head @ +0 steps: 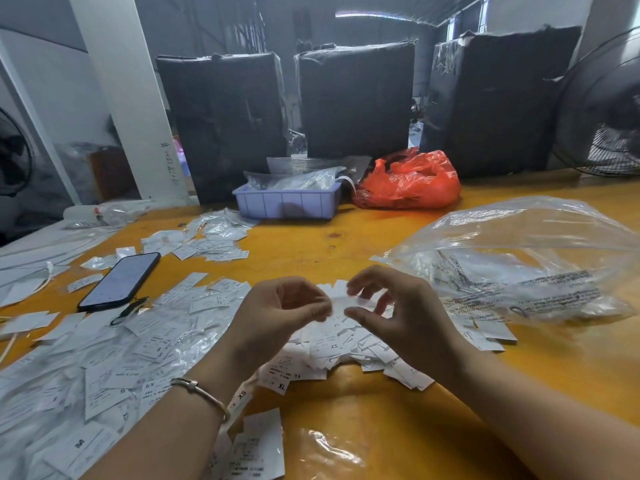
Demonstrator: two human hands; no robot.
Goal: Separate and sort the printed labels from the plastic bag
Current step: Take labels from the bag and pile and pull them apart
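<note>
Presently, our left hand (pixel 287 308) and right hand (pixel 398 306) pinch one blurred label (pixel 341 301) above the pile (pixel 346 348). We should peel slowly and read its size first.

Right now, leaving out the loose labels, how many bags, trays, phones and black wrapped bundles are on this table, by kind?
Clear plastic bag: 1
Red plastic bag: 1
Purple tray: 1
Phone: 1
Black wrapped bundles: 3
Total: 7

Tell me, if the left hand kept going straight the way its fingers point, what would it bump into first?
The left hand points right, toward the right hand. Both pinch the same small white label, so it would probably press along that label into the right hand's fingertips almost at once, though depth is hard to judge.
</note>
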